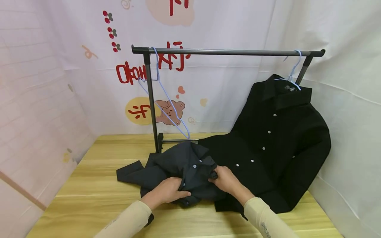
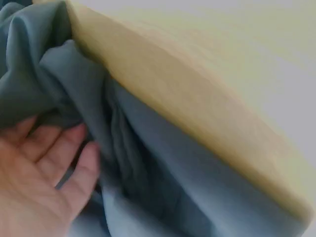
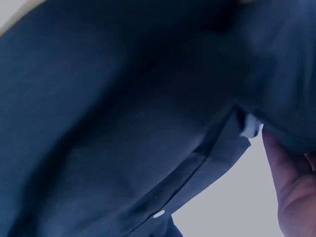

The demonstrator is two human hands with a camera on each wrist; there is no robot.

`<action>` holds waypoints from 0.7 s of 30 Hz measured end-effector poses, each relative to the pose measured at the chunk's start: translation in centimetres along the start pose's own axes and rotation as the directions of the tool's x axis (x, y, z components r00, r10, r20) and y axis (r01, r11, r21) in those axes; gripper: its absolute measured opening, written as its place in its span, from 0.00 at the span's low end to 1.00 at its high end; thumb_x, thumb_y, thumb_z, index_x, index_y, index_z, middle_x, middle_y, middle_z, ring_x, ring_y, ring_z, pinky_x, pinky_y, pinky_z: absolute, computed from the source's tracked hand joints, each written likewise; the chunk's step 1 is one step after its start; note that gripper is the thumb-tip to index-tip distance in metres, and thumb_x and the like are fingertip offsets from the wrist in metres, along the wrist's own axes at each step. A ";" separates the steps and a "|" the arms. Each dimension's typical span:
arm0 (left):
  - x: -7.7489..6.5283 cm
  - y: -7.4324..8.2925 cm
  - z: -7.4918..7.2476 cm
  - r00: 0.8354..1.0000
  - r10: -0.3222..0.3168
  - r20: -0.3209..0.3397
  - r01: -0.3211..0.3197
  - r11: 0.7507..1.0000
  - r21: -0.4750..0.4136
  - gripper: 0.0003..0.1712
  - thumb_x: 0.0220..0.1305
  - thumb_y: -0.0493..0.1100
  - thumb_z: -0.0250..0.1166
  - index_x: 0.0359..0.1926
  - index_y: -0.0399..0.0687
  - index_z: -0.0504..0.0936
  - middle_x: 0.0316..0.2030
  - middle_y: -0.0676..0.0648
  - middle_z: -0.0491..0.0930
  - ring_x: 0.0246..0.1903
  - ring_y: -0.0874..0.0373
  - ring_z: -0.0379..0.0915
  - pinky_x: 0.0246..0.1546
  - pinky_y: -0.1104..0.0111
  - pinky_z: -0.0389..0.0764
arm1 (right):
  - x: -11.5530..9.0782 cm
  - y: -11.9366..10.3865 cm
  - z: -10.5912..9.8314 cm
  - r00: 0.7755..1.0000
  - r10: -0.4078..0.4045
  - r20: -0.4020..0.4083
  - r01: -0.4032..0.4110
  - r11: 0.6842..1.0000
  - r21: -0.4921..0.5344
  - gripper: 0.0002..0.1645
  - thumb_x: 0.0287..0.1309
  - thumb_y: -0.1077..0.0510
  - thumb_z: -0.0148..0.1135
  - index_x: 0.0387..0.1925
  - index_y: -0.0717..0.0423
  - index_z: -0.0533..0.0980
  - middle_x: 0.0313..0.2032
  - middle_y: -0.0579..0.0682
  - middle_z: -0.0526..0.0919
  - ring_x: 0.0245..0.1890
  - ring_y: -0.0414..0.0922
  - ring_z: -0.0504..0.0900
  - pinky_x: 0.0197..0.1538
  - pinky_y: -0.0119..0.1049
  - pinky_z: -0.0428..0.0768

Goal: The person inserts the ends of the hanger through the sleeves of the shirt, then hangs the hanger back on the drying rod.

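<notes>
A dark grey-black button shirt (image 1: 169, 165) lies crumpled on the table in the head view, one sleeve stretched to the left. My left hand (image 1: 170, 191) reaches into its folds beside the button edge, thumb extended. In the left wrist view the fingers (image 2: 64, 153) of that hand are fairly straight, with their tips against the cloth. My right hand (image 1: 227, 180) pinches the shirt's right side near the collar. Dark fabric (image 3: 148, 113) fills most of the right wrist view, with the right hand (image 3: 296, 187) at its edge.
Behind stands a black metal clothes rack (image 1: 226, 52). A bare blue hanger (image 1: 172, 105) hangs at its left end; at the right, another hanger (image 1: 290, 79) holds a black shirt (image 1: 285, 129) whose lower part spreads onto the wooden table (image 1: 89, 195). Fabric walls surround the table.
</notes>
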State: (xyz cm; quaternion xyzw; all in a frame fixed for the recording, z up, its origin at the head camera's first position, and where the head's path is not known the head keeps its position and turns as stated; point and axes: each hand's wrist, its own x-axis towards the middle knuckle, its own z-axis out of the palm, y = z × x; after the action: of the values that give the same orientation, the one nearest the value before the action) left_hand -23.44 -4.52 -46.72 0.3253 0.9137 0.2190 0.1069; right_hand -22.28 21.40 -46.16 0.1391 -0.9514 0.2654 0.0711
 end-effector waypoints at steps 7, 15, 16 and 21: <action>1.0 -0.7 -3.2 0.958 -0.087 -0.274 0.086 0.996 -0.015 0.30 0.65 0.71 0.56 0.20 0.55 0.76 0.18 0.54 0.70 0.19 0.59 0.68 0.23 0.64 0.70 | -1.1 1.0 -0.6 0.964 -0.130 0.230 0.171 0.971 -0.168 0.13 0.50 0.67 0.68 0.25 0.45 0.76 0.26 0.41 0.76 0.27 0.41 0.74 0.33 0.39 0.71; 7.4 -2.0 -6.1 0.907 -0.276 -0.319 0.236 0.959 -0.157 0.43 0.69 0.60 0.60 0.73 0.39 0.60 0.69 0.35 0.64 0.67 0.37 0.60 0.66 0.45 0.60 | -1.1 1.6 -1.9 0.954 0.037 0.296 -0.055 0.997 0.052 0.09 0.53 0.62 0.61 0.36 0.50 0.83 0.32 0.42 0.80 0.30 0.41 0.74 0.36 0.38 0.72; 7.9 -2.2 -6.1 0.917 -0.298 -0.266 0.256 0.949 -0.183 0.46 0.69 0.60 0.60 0.76 0.38 0.55 0.71 0.35 0.61 0.69 0.37 0.57 0.67 0.44 0.57 | -1.0 1.7 -2.0 0.955 0.090 0.283 -0.116 0.990 0.078 0.09 0.57 0.58 0.61 0.39 0.51 0.83 0.34 0.43 0.81 0.32 0.42 0.75 0.38 0.39 0.74; 8.5 -2.8 -6.1 0.924 -0.339 -0.174 0.269 0.904 -0.333 0.35 0.71 0.44 0.62 0.73 0.37 0.61 0.61 0.36 0.73 0.61 0.41 0.69 0.62 0.48 0.67 | -0.1 1.5 -2.7 0.935 0.324 0.144 -0.343 0.930 0.134 0.39 0.60 0.29 0.59 0.56 0.57 0.79 0.52 0.56 0.81 0.50 0.53 0.80 0.54 0.51 0.76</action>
State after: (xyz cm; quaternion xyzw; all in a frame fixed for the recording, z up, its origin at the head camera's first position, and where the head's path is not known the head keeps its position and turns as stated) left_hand -33.54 -2.98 -43.09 0.1304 0.9150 0.3726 0.0829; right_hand -22.46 24.06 -44.61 -0.0042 -0.9399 0.3388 -0.0432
